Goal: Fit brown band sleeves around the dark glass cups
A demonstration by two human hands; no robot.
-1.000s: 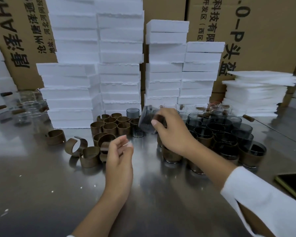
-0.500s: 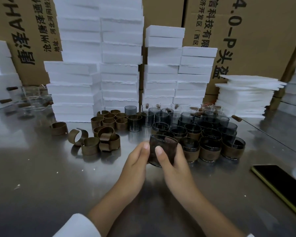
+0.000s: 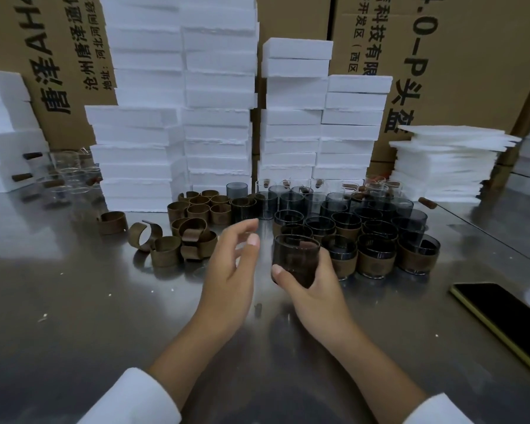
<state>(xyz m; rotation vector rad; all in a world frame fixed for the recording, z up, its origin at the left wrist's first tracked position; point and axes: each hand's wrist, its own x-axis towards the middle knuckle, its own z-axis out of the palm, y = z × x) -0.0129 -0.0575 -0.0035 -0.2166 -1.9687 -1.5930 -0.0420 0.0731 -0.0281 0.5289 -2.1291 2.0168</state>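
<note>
My right hand (image 3: 315, 292) grips a dark glass cup (image 3: 296, 258) with a brown band around it, held just above the steel table in front of the cup cluster. My left hand (image 3: 231, 267) hovers just left of that cup with relaxed fingers and holds nothing. Loose brown band sleeves (image 3: 193, 237) lie and stand in a group left of centre. Behind and to the right stand several dark cups (image 3: 377, 255), the front ones wearing brown bands, the rear ones (image 3: 266, 205) bare.
White foam blocks (image 3: 218, 117) are stacked high along the back, with cardboard boxes (image 3: 471, 56) behind. Clear glasses (image 3: 71, 175) stand at the far left. A dark phone (image 3: 508, 316) lies at the right edge of the steel table (image 3: 74, 332).
Both hands were pressed around the banded cup half a second ago. My left hand has come off it and moved left, while my right hand keeps hold of the cup.
</note>
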